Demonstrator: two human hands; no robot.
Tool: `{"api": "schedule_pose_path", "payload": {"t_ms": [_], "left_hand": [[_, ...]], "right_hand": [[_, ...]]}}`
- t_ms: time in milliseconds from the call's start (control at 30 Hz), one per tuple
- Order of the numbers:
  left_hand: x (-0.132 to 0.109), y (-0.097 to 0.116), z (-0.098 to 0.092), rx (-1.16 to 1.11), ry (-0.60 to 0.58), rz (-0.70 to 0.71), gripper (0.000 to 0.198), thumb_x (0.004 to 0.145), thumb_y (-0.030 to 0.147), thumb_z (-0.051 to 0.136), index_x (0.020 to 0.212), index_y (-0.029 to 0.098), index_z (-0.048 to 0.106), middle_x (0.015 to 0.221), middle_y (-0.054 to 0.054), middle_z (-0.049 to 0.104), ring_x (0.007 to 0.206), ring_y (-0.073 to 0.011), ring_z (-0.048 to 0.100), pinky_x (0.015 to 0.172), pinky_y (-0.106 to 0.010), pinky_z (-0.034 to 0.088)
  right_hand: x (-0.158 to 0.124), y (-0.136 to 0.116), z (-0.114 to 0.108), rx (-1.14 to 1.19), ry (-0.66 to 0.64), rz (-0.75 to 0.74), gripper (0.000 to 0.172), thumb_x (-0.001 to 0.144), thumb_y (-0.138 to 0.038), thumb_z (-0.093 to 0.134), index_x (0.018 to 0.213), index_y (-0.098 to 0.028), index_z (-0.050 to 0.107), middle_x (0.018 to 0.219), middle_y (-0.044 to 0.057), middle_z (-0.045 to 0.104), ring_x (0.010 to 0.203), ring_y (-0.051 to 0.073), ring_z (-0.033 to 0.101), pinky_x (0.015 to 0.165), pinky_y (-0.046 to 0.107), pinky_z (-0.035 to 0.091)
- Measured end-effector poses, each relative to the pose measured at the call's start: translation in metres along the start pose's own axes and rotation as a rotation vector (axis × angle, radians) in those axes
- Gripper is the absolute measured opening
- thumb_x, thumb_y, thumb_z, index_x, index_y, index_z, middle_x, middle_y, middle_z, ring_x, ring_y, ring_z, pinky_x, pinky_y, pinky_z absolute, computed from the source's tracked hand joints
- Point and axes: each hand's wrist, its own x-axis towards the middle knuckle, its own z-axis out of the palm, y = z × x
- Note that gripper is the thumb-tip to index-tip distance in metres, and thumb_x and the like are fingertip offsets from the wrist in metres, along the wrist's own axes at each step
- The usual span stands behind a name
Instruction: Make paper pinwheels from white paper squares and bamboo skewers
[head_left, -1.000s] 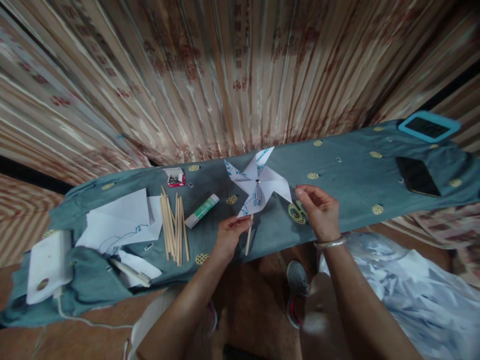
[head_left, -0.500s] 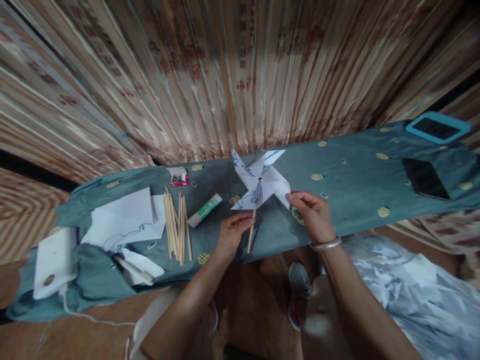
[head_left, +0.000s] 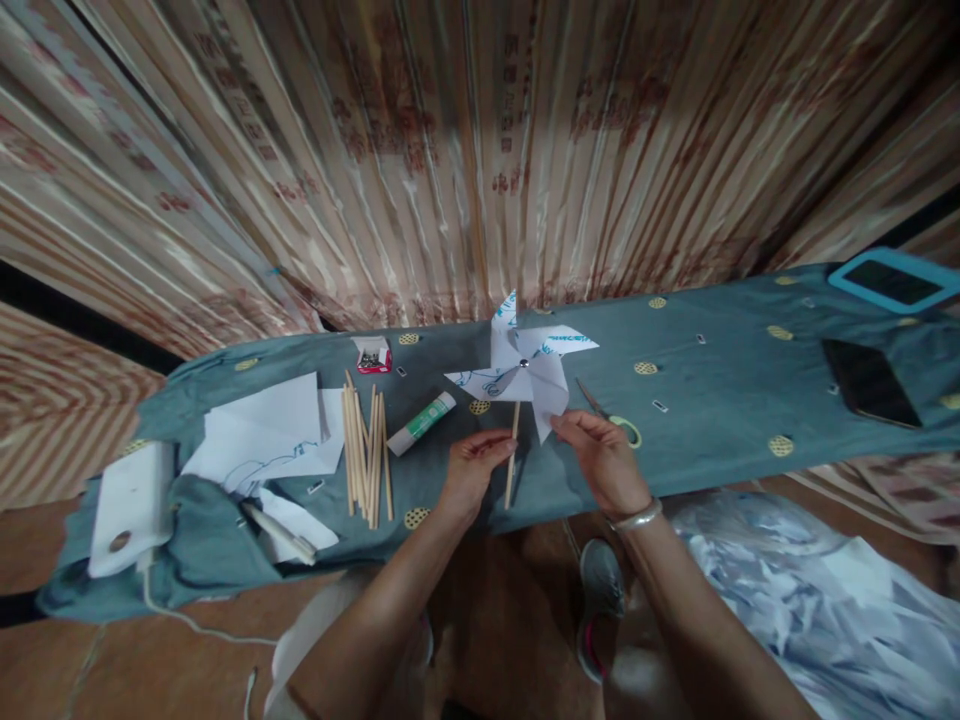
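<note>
A white paper pinwheel with blue drawing on its blades stands out over the table's middle, a shiny pin at its centre. Its wooden stick is pinched between the thumb and fingers of my left hand. At the lower right blade, my right hand, with a bracelet on the wrist, has thumb and forefinger closed on the blade's tip. Just beyond that hand lie scissors with a pale green handle, partly hidden by it. A glue stick rests left of the pinwheel.
Left on the cloth-covered table are wooden sticks, a small red box of pins, paper sheets, a pen and a white corded device. A phone and blue-framed tablet lie right. A plastic bag bulges below.
The pinwheel's blades have turned clockwise, and my right hand has moved left and down with a blade tip. The scissors show more now. The whole view has shifted slightly.
</note>
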Motion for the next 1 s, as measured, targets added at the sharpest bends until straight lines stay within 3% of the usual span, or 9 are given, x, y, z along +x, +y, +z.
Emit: {"api": "schedule_pose_path", "payload": {"t_ms": [133,267,533,767,1000], "left_hand": [[-0.001,0.002,0.001,-0.015,-0.005,0.009,0.025,0.049,0.029,0.085,0.070,0.018,0.076,0.069,-0.002,0.072,0.063,-0.0126,0.059,0.070,-0.027,0.046],[-0.003,0.002,0.001,-0.025,-0.037,0.016,0.024,0.051,0.029,0.084,0.071,0.018,0.076,0.069,-0.002,0.072,0.062,-0.0121,0.058,0.069,-0.026,0.046],[-0.005,0.003,0.001,-0.029,-0.069,0.026,0.027,0.051,0.032,0.084,0.074,0.018,0.077,0.070,-0.002,0.072,0.064,-0.0128,0.059,0.070,-0.026,0.045],[-0.001,0.003,-0.005,-0.021,0.003,0.026,0.028,0.048,0.030,0.085,0.070,0.017,0.076,0.068,-0.002,0.072,0.064,-0.0129,0.058,0.069,-0.026,0.044],[-0.003,0.004,-0.006,-0.030,-0.012,0.009,0.026,0.047,0.028,0.085,0.070,0.017,0.077,0.068,-0.002,0.072,0.063,-0.0121,0.058,0.067,-0.025,0.044]], "right_hand": [[-0.003,-0.001,0.009,0.014,-0.020,0.002,0.030,0.053,-0.042,0.085,0.053,-0.021,0.064,0.058,-0.003,0.058,0.060,0.012,0.049,0.063,0.027,0.043],[-0.005,0.004,0.014,-0.001,-0.057,-0.002,0.027,0.057,-0.041,0.083,0.054,-0.021,0.064,0.059,-0.003,0.060,0.063,0.012,0.051,0.070,0.027,0.043],[-0.003,0.015,0.013,-0.287,-0.119,-0.085,0.028,0.069,-0.046,0.073,0.063,-0.019,0.068,0.063,0.000,0.065,0.060,0.013,0.054,0.061,0.027,0.042],[-0.002,0.001,-0.007,-0.454,0.051,-0.299,0.031,0.075,-0.045,0.068,0.059,-0.019,0.068,0.057,-0.001,0.062,0.055,0.013,0.051,0.054,0.026,0.039],[0.009,-0.024,-0.035,-0.496,0.355,-0.445,0.029,0.074,-0.043,0.069,0.059,-0.019,0.067,0.059,0.001,0.065,0.057,0.014,0.056,0.059,0.027,0.043]]}}
